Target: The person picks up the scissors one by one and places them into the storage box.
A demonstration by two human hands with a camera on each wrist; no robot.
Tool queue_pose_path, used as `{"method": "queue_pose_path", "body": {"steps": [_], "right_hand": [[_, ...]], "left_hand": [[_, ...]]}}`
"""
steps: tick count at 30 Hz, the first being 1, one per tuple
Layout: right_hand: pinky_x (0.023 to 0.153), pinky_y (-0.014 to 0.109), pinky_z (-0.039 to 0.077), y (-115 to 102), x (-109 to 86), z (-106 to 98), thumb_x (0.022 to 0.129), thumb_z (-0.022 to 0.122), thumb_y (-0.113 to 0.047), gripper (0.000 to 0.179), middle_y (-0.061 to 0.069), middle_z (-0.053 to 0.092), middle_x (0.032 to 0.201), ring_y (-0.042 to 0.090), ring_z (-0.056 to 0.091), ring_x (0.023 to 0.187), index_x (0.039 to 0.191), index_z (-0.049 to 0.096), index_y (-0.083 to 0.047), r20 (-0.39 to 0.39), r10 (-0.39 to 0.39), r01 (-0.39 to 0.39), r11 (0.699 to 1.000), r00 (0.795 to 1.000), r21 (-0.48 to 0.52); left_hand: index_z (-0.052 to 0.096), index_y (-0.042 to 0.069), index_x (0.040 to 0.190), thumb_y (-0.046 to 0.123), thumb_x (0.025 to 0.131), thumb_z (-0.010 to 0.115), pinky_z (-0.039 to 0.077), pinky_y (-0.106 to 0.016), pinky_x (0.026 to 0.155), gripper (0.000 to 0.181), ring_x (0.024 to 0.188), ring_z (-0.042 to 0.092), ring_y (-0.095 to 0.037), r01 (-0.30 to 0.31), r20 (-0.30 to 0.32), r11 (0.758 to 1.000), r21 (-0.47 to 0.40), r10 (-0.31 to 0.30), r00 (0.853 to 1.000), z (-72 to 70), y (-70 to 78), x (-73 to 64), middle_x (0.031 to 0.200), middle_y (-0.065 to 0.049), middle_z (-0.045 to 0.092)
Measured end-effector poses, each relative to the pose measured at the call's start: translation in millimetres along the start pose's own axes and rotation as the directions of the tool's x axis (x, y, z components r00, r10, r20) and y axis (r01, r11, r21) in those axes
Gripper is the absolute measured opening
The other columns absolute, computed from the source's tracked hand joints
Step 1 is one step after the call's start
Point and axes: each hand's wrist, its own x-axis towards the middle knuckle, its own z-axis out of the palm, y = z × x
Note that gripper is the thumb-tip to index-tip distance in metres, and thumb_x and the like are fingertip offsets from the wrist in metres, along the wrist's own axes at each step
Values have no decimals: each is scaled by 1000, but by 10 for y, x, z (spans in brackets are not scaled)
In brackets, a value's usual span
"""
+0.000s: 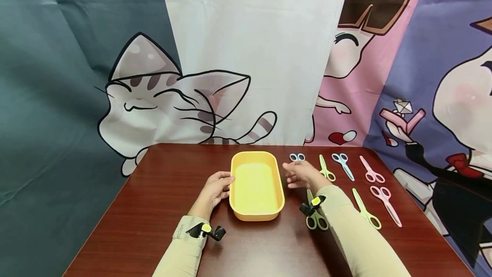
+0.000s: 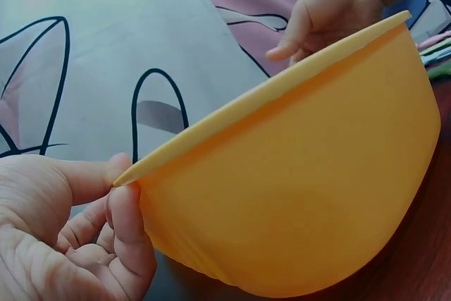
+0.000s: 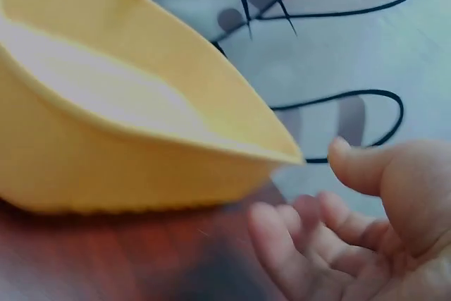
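Left hand (image 1: 215,187): thumb and fingers pinch the rim of the yellow tray (image 1: 256,187) on its left long side. Right hand (image 1: 303,173): fingers loosely bent, thumb held off them, just beside the tray's right side, holding nothing; the right wrist view shows a gap to the rim.

We have the tray about mid-width on the desk (image 1: 146,208), toward the far edge, long sides running near to far. It looks seated, but we can't tell if the base is slightly raised. Nothing in it.

Handling, our guess: light, thin plastic, fairly stiff with a little flex in the walls, smooth so mildly slippery, not fragile. Best hold is the lipped rim, both long sides; one side alone would likely tip it.

Around it, all scissors, toward the right edge: blue pair (image 1: 297,157) at the far edge, partly hidden by our right hand; green pair (image 1: 324,168), second blue pair (image 1: 345,168) and pink pair (image 1: 368,168) by the far right corner; another pink pair (image 1: 389,207) and green pair (image 1: 363,208) nearer us. Our right wrist camera (image 1: 312,205) blocks part of a third green pair (image 1: 316,215).
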Motion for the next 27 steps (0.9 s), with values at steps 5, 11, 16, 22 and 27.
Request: {"method": "queue_pose_path", "body": {"steps": [5, 11, 16, 22, 27], "right_hand": [[71, 38, 61, -87, 114, -273, 98, 65, -21, 31, 17, 63, 97, 27, 65, 78, 112, 63, 7, -274, -187, 93, 941, 943, -325], [81, 50, 53, 123, 317, -384, 87, 73, -22, 27, 12, 64, 71, 32, 62, 73, 72, 65, 0, -283, -367, 18, 637, 886, -771], [66, 48, 53, 261, 386, -320, 81, 76, -17, 25, 12, 63, 68, 30, 61, 65, 68, 61, -2, -245, -366, 10, 573, 898, -820], [65, 44, 52, 272, 410, -309, 78, 73, -14, 19, 16, 64, 73, 31, 60, 68, 72, 62, 1, -279, -323, -27, 610, 904, -792], [61, 41, 48, 212, 452, -348, 77, 73, -18, 22, 12, 60, 71, 29, 57, 66, 73, 60, 0, -275, -303, -24, 631, 912, -775]], "left_hand": [[58, 2, 118, 7, 93, 71, 52, -22, 50, 28, 61, 58, -10, -5, -1, 1000, 0, 5, 1000, 2, 14, 0, 83, -3, 63], [56, 0, 117, 7, 94, 70, 50, -22, 51, 28, 62, 57, -10, -20, 20, 999, -35, 20, 1000, -17, -41, 27, 81, -2, 63], [55, 1, 115, 5, 97, 67, 52, -21, 53, 23, 63, 60, -9, -18, 61, 992, -124, 25, 998, -51, -148, 55, 81, -2, 65], [55, 5, 110, 2, 98, 64, 54, -22, 54, 16, 63, 62, -9, -8, 86, 980, -199, 26, 996, -62, -216, 77, 81, -2, 66], [56, 6, 109, 2, 98, 63, 54, -22, 53, 14, 63, 62, -9, -16, 91, 978, -210, 36, 995, -51, -188, 100, 81, -2, 66]]}}
